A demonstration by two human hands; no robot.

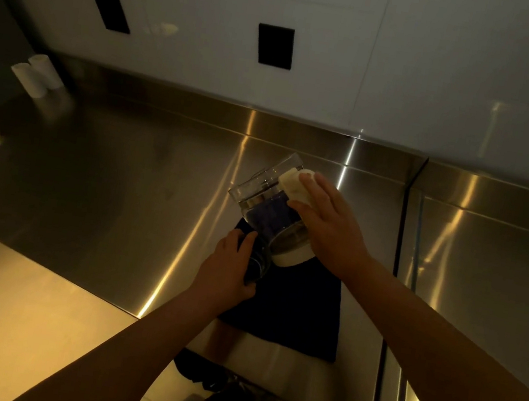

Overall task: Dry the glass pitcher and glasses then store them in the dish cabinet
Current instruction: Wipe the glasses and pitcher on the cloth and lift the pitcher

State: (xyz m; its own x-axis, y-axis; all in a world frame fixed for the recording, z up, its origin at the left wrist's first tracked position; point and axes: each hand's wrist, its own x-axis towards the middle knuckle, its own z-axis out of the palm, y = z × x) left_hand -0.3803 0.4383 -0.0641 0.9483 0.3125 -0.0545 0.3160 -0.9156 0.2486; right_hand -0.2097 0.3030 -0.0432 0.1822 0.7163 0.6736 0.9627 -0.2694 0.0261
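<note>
- Two hands work the glass pitcher (268, 201), tilted above a dark towel (295, 302) on the steel counter (113, 183).
- Left hand (227, 270) fingers wrap its handle.
- Right hand (328, 224) presses a white cloth (293, 184) against its side, fingers spread.

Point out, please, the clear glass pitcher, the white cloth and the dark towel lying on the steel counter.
clear glass pitcher (267, 209): head view, on its transparent side wall.
white cloth (293, 184): head view, on the folded part under the right hand's fingers.
dark towel (294, 312): head view, on its flat middle.
</note>
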